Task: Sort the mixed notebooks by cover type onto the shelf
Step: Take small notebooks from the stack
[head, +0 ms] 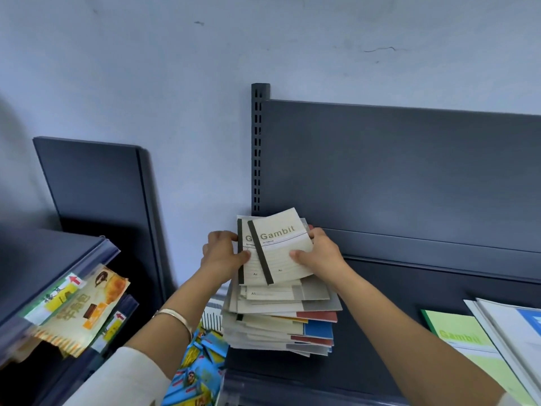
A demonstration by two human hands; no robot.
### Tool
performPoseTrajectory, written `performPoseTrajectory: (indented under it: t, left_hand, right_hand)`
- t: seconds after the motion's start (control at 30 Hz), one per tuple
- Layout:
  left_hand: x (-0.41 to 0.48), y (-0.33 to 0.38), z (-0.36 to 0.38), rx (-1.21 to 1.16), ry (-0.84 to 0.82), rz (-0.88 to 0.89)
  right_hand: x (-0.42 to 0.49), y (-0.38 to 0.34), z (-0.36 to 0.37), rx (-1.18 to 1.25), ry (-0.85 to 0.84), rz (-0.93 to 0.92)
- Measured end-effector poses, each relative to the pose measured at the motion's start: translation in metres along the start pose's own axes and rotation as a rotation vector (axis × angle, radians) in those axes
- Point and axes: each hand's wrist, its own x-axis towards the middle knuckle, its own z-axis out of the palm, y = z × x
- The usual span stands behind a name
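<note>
Item: mixed notebook stack [278, 320], left end of shelf [380, 341].
Above stack we hold 2: left hand [222, 256] pinches rear beige notebook [245, 260]; right hand [319, 253] grips front beige notebook [281, 247], tilted, overlapping; back panel [409, 171] behind.

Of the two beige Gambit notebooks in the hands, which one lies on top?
The tilted notebook in the right hand: its whole title shows, and it covers most of the title of the other notebook.
</note>
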Motion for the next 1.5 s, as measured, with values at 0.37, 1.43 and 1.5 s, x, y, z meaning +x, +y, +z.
performPoseTrajectory:
  t: [0.37,1.43,1.5]
  left_hand:
    - [-0.046,0.104,0.031,-0.287,0.009,0.386]
    - [-0.132,0.130,0.264,0.745,-0.578,0.453]
    - [-0.132,0.128,0.261,0.747,-0.560,0.478]
  right_hand:
    - [-0.039,0.050,-0.081,0.317,0.281,-0.079]
    - [-0.110,0.237,-0.199,-0.301,0.076,0.336]
    - [-0.111,0.236,-0.198,-0.256,0.101,0.328]
